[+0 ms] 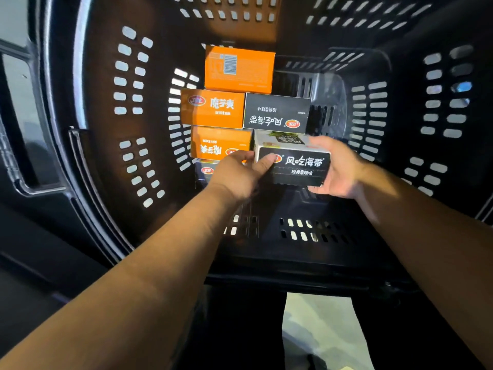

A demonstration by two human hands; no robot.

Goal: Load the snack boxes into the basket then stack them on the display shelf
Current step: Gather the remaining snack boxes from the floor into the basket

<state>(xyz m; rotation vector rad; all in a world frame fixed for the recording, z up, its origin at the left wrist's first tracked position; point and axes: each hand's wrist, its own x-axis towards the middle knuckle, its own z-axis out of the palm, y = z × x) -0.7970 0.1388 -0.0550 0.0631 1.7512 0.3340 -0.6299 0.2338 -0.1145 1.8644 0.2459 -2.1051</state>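
I look straight down into a deep black slotted basket (373, 108). Both hands hold one black snack box (301, 166) with white lettering, low inside the basket. My left hand (237, 174) grips its left end with the thumb on the front face. My right hand (338, 166) grips its right end. Beyond it lies a second black box (277, 113). To the left lie three orange boxes: one at the far end (238, 69), one in the middle (212, 108), one nearer (220, 142). A dark box (205, 172) shows partly under my left hand.
The basket's slotted walls rise on all sides, with its near rim (293, 273) below my forearms. The right half of the basket floor (320, 206) is bare. A strip of pale floor (314, 324) shows below the basket.
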